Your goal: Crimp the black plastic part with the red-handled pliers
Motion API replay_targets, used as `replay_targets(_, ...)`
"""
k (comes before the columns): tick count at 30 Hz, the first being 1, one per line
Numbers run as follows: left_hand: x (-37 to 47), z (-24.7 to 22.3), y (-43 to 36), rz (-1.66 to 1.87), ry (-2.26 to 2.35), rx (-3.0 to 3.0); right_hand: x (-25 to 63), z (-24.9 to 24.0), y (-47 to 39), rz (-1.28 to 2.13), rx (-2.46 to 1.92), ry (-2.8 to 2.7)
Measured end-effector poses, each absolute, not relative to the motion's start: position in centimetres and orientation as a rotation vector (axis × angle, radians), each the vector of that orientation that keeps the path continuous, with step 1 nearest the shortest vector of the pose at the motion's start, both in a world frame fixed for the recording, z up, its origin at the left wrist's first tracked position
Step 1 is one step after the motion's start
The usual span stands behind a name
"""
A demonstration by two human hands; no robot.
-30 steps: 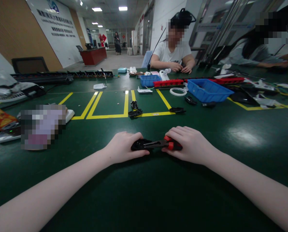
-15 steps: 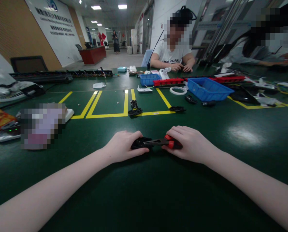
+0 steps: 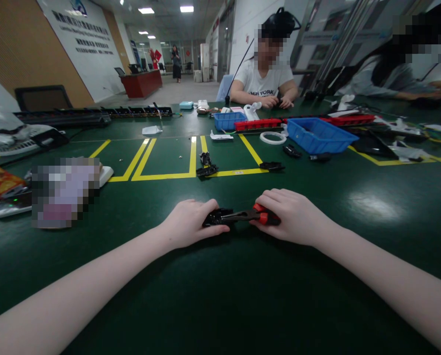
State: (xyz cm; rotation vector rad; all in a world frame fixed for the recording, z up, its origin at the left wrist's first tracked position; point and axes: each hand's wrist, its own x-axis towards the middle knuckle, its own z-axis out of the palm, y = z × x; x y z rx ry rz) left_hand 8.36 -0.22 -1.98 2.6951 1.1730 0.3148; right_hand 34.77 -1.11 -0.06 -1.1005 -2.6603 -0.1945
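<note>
My left hand (image 3: 191, 223) is closed around a small black plastic part (image 3: 217, 217), thumb and fingers on either side of it; its exact kind I cannot make out. My right hand (image 3: 292, 215) grips long-nose pliers (image 3: 247, 215) with red and black handles. The nose of the pliers points left and meets the black part, but whether the jaws are closed on anything there is too small to tell. Both hands are just above the green table (image 3: 220, 296). Beyond them lie similar black parts (image 3: 207, 170) by the yellow tape lines.
Farther back are a blue bin (image 3: 318, 138), a smaller blue bin (image 3: 230, 122), a white ring (image 3: 273, 138) and a red strip (image 3: 259, 125). A blurred-out flat object (image 3: 67, 195) lies on the left. Across the table a person (image 3: 267, 81) sits with both hands together.
My right hand and the pliers have shifted and turned very slightly, the handles rising a little. My left hand keeps its grip on the black part, almost still.
</note>
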Motion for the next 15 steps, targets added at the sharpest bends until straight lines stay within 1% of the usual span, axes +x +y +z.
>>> replay_targets(15,8.39,-2.08,-0.16,0.314,1.188,2.713,34.56,-0.38,-1.1,-0.219,-1.071,-2.664)
